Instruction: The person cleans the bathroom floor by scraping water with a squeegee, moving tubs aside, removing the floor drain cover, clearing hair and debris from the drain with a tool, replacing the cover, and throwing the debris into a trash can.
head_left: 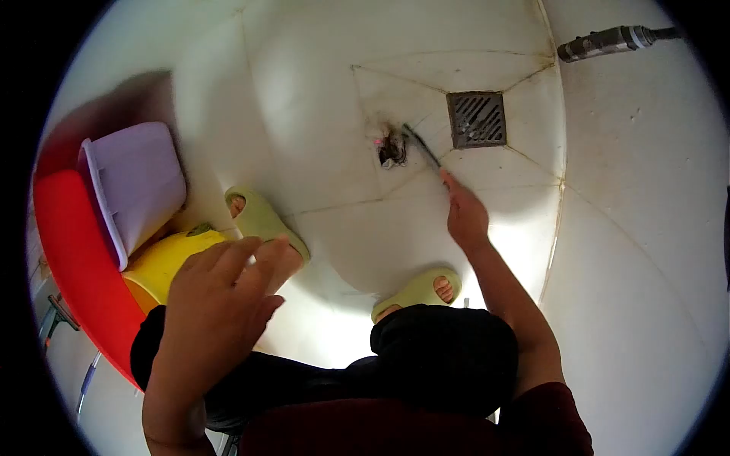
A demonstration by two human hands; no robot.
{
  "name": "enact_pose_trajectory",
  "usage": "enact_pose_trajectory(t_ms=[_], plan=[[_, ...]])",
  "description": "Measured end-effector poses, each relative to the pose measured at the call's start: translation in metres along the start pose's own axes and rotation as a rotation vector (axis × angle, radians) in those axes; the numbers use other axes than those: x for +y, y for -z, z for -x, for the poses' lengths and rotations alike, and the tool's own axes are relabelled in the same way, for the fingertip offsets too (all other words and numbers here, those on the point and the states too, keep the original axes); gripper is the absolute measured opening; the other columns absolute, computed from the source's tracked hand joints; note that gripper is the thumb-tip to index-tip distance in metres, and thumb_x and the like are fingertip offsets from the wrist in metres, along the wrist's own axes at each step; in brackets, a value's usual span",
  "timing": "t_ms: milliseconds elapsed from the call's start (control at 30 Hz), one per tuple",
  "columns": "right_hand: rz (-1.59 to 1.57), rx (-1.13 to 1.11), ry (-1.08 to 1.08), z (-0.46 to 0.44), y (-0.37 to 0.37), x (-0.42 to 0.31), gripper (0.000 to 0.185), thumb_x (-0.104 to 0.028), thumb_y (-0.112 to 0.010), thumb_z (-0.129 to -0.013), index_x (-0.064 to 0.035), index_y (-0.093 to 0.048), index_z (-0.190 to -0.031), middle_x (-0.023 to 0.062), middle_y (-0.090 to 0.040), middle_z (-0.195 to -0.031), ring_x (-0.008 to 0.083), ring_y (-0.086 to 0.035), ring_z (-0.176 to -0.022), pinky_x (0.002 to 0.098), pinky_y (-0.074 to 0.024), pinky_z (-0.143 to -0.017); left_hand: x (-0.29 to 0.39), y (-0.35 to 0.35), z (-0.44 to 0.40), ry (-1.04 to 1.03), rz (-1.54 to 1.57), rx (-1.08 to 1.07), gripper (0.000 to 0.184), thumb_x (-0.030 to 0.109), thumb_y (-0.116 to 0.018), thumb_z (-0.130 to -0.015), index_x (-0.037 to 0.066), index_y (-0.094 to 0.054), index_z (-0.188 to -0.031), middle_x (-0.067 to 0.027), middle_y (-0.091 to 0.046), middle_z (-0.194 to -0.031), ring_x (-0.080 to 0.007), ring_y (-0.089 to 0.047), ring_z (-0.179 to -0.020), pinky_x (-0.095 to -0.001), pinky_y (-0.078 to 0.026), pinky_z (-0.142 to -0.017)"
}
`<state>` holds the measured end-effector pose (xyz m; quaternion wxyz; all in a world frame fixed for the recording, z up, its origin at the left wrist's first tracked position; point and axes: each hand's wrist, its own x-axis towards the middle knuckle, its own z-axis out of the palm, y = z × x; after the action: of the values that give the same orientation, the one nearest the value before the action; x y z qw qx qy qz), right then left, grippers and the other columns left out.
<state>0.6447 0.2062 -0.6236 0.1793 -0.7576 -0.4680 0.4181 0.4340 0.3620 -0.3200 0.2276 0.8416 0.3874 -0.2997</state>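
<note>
My right hand is closed round one end of a thin dark stick-like tool, whose exact kind I cannot make out. The tool's far tip is beside a dark, wet-looking clump of debris on the pale tiled floor. A small pink speck and a whitish bit show in the clump. Just right of the tool lies a square slotted drain cover, set in the floor. Raised over my left leg, my left hand holds nothing, its fingers loosely bent and apart.
At the left stand a lilac plastic bin, a yellow container and a large red curved tub or rim. A dark pipe-like fitting sticks out at the upper right wall. My feet wear green slippers.
</note>
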Motion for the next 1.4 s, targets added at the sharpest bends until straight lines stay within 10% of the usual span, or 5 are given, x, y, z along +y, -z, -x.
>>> enact_pose_trajectory(t_ms=[467, 800, 1167, 1400], plan=[[0.237, -0.010, 0.203, -0.001, -0.016, -0.022, 0.044, -0.007, -0.041, -0.084, -0.0246, -0.047, -0.124, 0.0116, -0.053, -0.076, 0.0300, -0.054, -0.072, 0.0401, -0.0446, -0.065, -0.017, -0.140, -0.112, -0.082, 0.060, -0.044, 0.013, 0.014, -0.053, -0.077, 0.006, -0.057, -0.087, -0.0119, -0.058, -0.081, -0.0311, -0.056, -0.079, -0.0417, -0.045, -0.068], [0.052, 0.018, 0.072, 0.031, -0.023, 0.002, 0.041, -0.006, -0.040, -0.085, -0.0194, -0.047, -0.124, 0.0112, -0.059, -0.090, 0.0304, -0.055, -0.078, 0.0374, -0.0450, -0.069, -0.004, -0.172, -0.122, 0.011, 0.210, 0.154, 0.009, 0.014, -0.053, -0.079, 0.007, -0.057, -0.082, -0.0109, -0.058, -0.079, -0.0283, -0.057, -0.071, -0.0376, -0.045, -0.063], [-0.797, 0.499, -0.240, 0.056, 0.000, 0.035, 0.034, -0.012, -0.038, -0.092, -0.0045, -0.040, -0.125, -0.0003, -0.043, -0.070, 0.0055, -0.037, -0.057, 0.0194, -0.0343, -0.052, 0.077, -0.170, -0.253, -0.106, 0.432, 0.611, 0.012, 0.019, -0.060, -0.078, 0.010, -0.064, -0.085, -0.0088, -0.057, -0.081, -0.0252, -0.057, -0.071, -0.0353, -0.045, -0.062], [-1.038, 0.459, -0.373, 0.086, -0.004, 0.028, 0.035, -0.012, -0.036, -0.092, -0.0047, -0.037, -0.126, -0.0008, -0.043, -0.071, 0.0035, -0.035, -0.058, 0.0165, -0.0310, -0.050, 0.122, -0.171, -0.304, 0.175, 0.281, 0.494, 0.017, 0.024, -0.061, -0.076, 0.011, -0.063, -0.086, -0.0080, -0.058, -0.090, -0.0261, -0.059, -0.083, -0.0354, -0.048, -0.068]])
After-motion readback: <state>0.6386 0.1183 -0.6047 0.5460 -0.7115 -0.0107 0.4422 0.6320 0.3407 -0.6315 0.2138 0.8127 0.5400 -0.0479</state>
